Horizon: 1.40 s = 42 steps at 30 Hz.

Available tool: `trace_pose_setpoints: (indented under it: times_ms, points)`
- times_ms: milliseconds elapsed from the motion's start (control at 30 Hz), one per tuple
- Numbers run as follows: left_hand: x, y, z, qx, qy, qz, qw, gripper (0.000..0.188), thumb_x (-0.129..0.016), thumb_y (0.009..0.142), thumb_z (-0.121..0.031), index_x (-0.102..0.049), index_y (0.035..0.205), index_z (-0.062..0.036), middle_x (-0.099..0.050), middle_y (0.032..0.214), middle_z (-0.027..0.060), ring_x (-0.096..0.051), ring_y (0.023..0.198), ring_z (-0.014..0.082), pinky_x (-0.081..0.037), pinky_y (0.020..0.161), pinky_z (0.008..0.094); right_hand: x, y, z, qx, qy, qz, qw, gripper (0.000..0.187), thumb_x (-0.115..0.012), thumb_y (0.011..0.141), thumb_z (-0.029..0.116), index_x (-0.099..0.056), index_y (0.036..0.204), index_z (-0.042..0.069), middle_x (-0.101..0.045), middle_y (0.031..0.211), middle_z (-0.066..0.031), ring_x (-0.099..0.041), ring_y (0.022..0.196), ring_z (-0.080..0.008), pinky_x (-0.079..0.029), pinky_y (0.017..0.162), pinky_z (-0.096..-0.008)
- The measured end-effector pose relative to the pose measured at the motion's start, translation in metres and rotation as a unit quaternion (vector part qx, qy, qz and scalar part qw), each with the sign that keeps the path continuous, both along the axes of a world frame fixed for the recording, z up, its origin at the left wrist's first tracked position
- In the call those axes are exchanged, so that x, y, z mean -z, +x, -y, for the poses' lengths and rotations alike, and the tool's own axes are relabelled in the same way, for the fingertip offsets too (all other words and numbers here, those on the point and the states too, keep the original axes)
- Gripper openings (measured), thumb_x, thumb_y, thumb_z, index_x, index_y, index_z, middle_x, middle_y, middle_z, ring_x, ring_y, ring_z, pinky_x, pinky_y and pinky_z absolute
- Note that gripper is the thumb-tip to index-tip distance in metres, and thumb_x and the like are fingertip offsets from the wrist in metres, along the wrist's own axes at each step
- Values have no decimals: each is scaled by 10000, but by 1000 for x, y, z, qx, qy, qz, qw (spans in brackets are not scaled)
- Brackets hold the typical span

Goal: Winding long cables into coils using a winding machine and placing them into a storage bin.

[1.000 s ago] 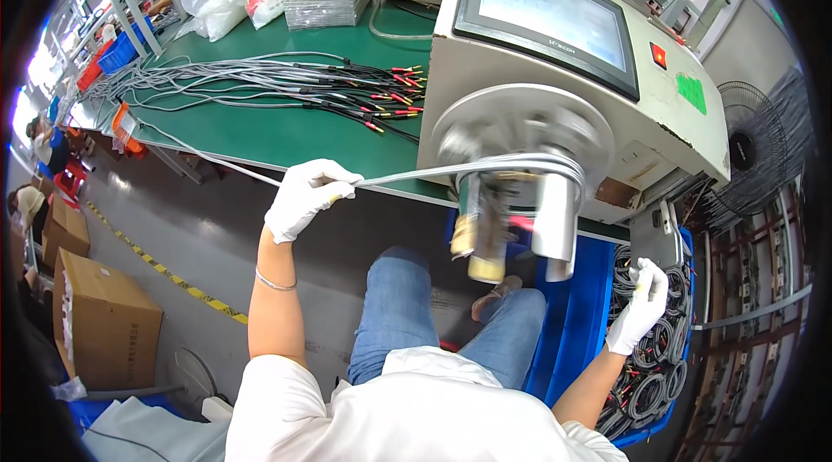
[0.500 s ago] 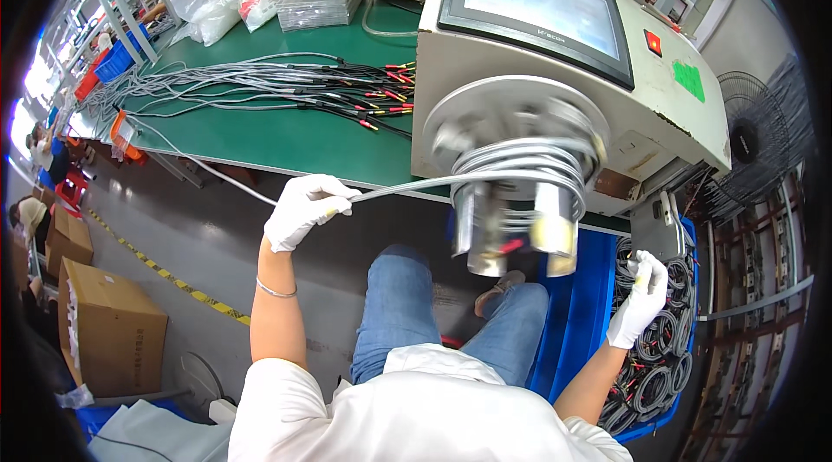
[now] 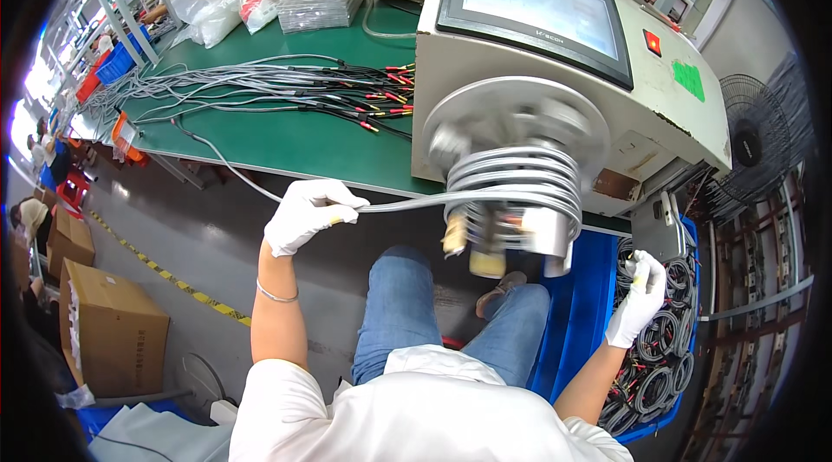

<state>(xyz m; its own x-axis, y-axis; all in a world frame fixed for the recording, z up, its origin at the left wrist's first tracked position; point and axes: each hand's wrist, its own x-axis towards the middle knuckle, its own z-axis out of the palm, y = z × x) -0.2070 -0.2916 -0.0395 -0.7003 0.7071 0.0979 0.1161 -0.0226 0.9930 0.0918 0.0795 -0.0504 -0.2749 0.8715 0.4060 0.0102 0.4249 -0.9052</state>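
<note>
My gloved left hand (image 3: pixel 310 216) pinches a grey cable (image 3: pixel 403 204) in front of the bench edge. From there the cable runs right, onto a winding head (image 3: pixel 518 120) that is blurred by its spin. Several turns of cable lie round its metal posts (image 3: pixel 548 232). The cable's tail (image 3: pixel 227 165) trails from my left hand back over the green bench. My gloved right hand (image 3: pixel 639 299) is off to the right, fingers pressed together beside a metal plate (image 3: pixel 659 232) and above a blue bin. Whatever small thing it may hold is too tiny to name.
Loose grey cables (image 3: pixel 251 81) with red and yellow ends lie on the green bench (image 3: pixel 260 126). The winding machine (image 3: pixel 485 55) carries a screen (image 3: pixel 537 7). Coiled cables (image 3: pixel 652 388) fill the blue bin (image 3: pixel 685 406). A black fan (image 3: pixel 747 141) stands right; a cardboard box (image 3: pixel 121 332) sits left.
The winding head has turned, and its posts stand at a different angle. More cable tail has drawn in off the bench. My left hand has shifted slightly right; my right hand stays put.
</note>
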Motion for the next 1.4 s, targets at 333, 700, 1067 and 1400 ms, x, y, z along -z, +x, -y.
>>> trace_pose_setpoints:
  times_ms: [333, 700, 1067, 1400]
  points:
    - [-30, 27, -41, 18, 66, -57, 996, 211, -689, 698, 52, -707, 907, 32, -641, 743, 78, -567, 633, 120, -424, 548, 221, -10, -10, 8, -17, 5, -7, 1000, 164, -540, 949, 143, -609, 1008, 6, -628, 972, -59, -587, 820, -120, -472, 796, -254]
    - [-53, 56, -81, 72, 80, -7, 994, 748, -791, 720, -236, -457, 1355, -24, -622, 886, 71, -573, 769, 144, -465, 715, 257, -70, -55, 48, -263, 130, 4, 956, 356, -664, 846, 155, -562, 1150, 1, -584, 1101, -114, -600, 941, -198, -472, 865, -315]
    - [-9, 83, -136, -2, 203, -153, 967, 924, -693, 797, -109, -74, 1471, 13, -421, 1374, 202, -483, 1215, 270, -383, 1015, 342, -93, -106, 67, -246, 254, 56, 934, 947, -809, 596, 148, -325, 1399, 12, -474, 1118, -112, -502, 985, -244, -415, 922, -346]
    - [38, 138, -90, -64, 119, -140, 981, 610, -586, 702, 104, -432, 1291, 64, -597, 1137, 164, -622, 973, 287, -500, 799, 353, -57, -18, 108, -396, 262, 13, 880, 597, -767, 510, 11, -532, 1059, 27, -506, 984, -106, -521, 859, -251, -435, 794, -339]
